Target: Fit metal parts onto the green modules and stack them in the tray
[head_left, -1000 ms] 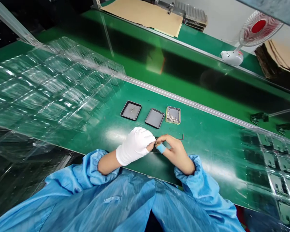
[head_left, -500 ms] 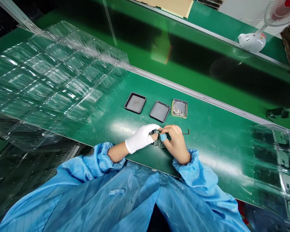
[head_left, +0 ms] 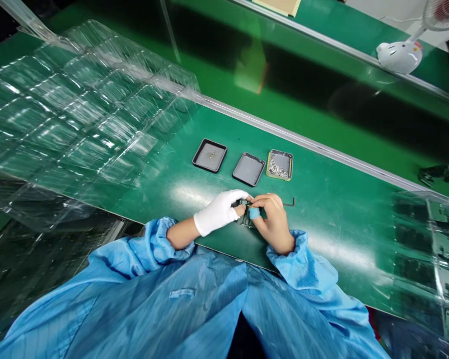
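The left hand point(head_left: 217, 213) angles inward, thumb and fingers gripping the part point(head_left: 246, 220) — at the bench point(head_left: 336, 214), near its front edge. The right hand point(head_left: 274, 220) arches opposite, fingertips bent to the part — its grip unclear.

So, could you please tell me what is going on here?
Someone has both hands on a small dark-green part. The partly gloved left hand holds it, and the ungloved right hand, with blue tape on its thumb, touches its far end. Three shallow trays sit beyond; the rightmost tray holds shiny bits.
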Demonstrator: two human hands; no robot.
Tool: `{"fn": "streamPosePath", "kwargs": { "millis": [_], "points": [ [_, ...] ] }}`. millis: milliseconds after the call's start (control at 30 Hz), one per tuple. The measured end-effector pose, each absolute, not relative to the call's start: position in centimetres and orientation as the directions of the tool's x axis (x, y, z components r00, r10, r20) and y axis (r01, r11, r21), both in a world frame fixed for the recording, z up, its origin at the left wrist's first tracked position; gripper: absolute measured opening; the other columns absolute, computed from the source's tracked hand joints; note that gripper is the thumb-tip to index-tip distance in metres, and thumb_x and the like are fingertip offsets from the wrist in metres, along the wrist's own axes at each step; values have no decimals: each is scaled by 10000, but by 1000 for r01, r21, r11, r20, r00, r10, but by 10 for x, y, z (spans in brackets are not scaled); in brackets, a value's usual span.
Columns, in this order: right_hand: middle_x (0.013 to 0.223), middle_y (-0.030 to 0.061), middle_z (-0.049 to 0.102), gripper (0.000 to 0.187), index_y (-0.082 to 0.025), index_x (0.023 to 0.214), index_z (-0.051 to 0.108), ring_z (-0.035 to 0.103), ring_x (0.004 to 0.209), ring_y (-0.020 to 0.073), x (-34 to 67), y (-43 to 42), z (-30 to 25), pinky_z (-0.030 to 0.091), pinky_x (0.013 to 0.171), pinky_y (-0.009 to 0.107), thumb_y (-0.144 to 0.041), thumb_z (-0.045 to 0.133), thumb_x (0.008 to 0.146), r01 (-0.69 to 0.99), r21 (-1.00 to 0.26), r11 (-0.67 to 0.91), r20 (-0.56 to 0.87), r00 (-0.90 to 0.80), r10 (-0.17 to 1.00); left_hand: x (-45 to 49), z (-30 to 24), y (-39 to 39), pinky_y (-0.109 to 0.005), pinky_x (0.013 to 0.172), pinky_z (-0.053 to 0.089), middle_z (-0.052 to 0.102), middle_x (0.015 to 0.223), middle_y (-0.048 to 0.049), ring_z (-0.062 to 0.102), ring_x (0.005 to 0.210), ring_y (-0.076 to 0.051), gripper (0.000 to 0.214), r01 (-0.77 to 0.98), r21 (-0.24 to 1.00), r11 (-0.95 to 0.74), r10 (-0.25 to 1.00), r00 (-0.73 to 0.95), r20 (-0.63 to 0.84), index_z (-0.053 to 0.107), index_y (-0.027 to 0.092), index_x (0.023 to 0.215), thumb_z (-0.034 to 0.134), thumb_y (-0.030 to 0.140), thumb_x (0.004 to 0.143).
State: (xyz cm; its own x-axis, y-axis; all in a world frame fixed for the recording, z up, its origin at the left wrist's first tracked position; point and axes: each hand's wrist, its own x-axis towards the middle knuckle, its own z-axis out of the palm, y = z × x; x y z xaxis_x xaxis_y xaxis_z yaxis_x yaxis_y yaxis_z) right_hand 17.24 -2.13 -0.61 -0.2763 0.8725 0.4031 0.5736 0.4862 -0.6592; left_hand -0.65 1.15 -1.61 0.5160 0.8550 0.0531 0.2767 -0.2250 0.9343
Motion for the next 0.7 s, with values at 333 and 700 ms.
{"fn": "streamPosePath", "kwargs": {
  "millis": [333,700],
  "points": [
    [958,52,620,91,-236,899,521,588,904,208,170,-24,-13,464,795,375,-146,509,884,525,-748,405,346,-212,914,-6,-14,10,-339,923,496,688,1067,-89,636,1011,-211,255,277,937,-212,866,497,49,619,141,1023,502,204,806],
    [969,55,622,57,-237,873,540,594,925,212,168,-24,-12,470,821,395,-189,514,892,499,-793,350,298,-184,937,-3,-14,12,-335,890,492,683,1006,-68,632,969,-209,229,267,951,-159,874,485,10,612,161,967,493,331,871]
  ]
}}
